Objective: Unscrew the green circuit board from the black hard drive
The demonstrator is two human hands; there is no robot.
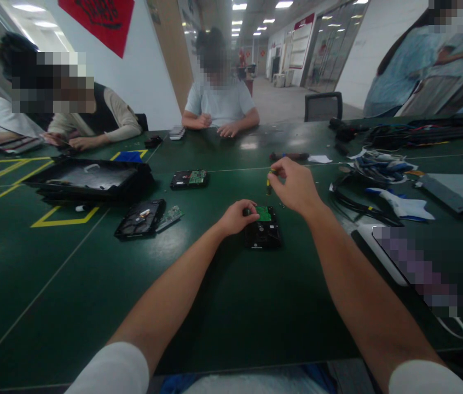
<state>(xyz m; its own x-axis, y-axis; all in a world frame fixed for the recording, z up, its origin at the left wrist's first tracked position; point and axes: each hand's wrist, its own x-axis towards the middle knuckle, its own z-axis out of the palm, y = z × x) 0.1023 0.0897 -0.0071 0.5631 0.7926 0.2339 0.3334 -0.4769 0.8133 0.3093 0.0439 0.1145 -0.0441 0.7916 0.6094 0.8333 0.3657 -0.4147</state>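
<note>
A black hard drive with a green circuit board on top lies on the table in front of me. My left hand is at its left side, fingers curled and closed on the drive's upper left part. Just beyond the drive's right side, my right hand pinches a small screwdriver with a yellow and black handle. The screwdriver points down, apart from the drive; its tip is too small to make out. Tiny bits, perhaps screws, lie beside the drive.
Left are an opened hard drive, a loose circuit board, another drive and stacked black trays. Right are cables, a glove, a metal box and a phone. Several people are around the table.
</note>
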